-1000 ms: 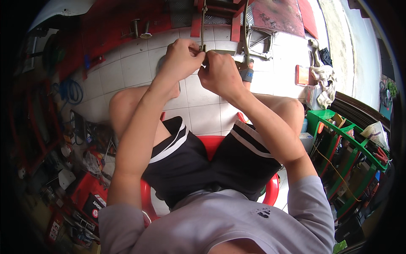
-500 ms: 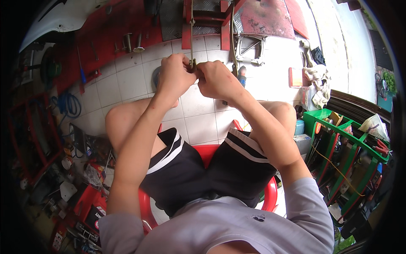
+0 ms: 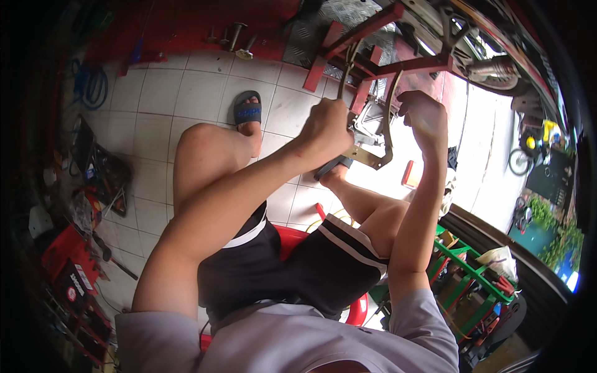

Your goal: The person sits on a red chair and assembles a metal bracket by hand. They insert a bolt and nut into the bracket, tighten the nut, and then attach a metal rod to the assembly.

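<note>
A brass-coloured U-shaped metal bracket (image 3: pixel 389 133) hangs from a red steel frame, its flat cross plate toward me. My left hand (image 3: pixel 329 127) is closed around the bracket's left arm, just above the plate; its fingers hide that part of the bar. To the right of the other arm, my right hand (image 3: pixel 426 121) is raised with its fingers loosely curled and apart. Nothing shows between those fingers, which are close to the bar. Behind the bracket, the red steel frame (image 3: pixel 407 67) spans the far side.
A silver metal part (image 3: pixel 372 118) lies beyond the bracket on the white tiled floor (image 3: pixel 202 93). Several bolts (image 3: pixel 236 37) stand on a red surface at the far left. A green tool rack (image 3: pixel 463 264) is at the right, and a red chair (image 3: pixel 289 241) is beneath me.
My view has swung right. My hands, close together before, are now apart: the right one has moved off the bracket's cross piece, while the left grips the bracket's left arm.
</note>
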A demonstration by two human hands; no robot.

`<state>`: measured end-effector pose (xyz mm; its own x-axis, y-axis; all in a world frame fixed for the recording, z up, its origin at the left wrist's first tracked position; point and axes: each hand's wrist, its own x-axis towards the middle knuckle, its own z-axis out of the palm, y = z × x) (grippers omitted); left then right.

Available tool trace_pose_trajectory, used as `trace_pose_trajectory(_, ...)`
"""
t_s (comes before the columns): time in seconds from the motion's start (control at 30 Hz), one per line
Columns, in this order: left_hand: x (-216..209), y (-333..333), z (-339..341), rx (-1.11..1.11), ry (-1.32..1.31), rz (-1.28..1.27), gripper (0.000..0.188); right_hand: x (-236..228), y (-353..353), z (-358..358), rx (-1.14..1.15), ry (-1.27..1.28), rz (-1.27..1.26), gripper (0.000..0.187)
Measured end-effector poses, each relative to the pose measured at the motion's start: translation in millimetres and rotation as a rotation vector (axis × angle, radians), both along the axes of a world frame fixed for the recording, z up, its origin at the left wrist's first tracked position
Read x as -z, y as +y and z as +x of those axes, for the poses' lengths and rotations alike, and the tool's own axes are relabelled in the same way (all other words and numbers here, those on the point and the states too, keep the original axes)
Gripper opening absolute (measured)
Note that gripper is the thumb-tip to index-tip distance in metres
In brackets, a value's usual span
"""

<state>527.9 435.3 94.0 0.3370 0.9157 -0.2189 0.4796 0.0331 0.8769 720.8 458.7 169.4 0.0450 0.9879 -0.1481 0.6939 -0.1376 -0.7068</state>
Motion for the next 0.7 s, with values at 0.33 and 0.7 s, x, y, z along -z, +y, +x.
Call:
trace_pose_trajectory(0.33, -14.4, 3.1, -6.2, 0.104, 0.050, -0.029, 0.026, 150.9, 151.2, -198.7, -1.119, -0.443, -0.078, 0.017)
trace_pose_trajectory(0.7, 1.4, -10.2, 14.4, -0.066, -0.049, 0.074, 0.006, 290.0, 225.8, -224.2, -0.821, -0.700, -0.081, 0.035)
